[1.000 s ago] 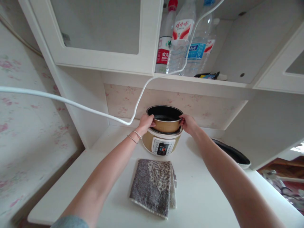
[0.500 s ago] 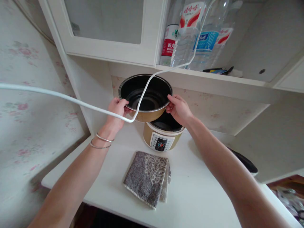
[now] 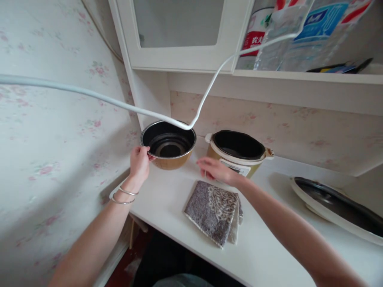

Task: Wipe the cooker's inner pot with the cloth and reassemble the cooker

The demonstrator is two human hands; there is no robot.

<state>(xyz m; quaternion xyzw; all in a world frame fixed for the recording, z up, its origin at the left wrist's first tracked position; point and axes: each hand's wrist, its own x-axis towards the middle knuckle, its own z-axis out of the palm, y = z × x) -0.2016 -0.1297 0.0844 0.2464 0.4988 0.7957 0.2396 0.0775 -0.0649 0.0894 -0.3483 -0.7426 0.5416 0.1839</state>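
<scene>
The round gold-coloured metal inner pot with a black lining (image 3: 168, 144) sits on the white countertop (image 3: 263, 247), at its left end, just beside the gold-and-cream electric cooker base (image 3: 238, 151), whose cavity lies open. The left hand (image 3: 139, 162) grips the pot's near-left rim, fingers curled over the edge, so that hand is the one on it. The right hand (image 3: 216, 170) is off the pot, open and flat, hovering to the pot's right in front of the cooker and just above the far edge of the folded grey patterned cloth (image 3: 213, 210). A white cable (image 3: 209, 85) hangs across above the pot. A black-lined lid (image 3: 338, 207) lies well apart to the right.
</scene>
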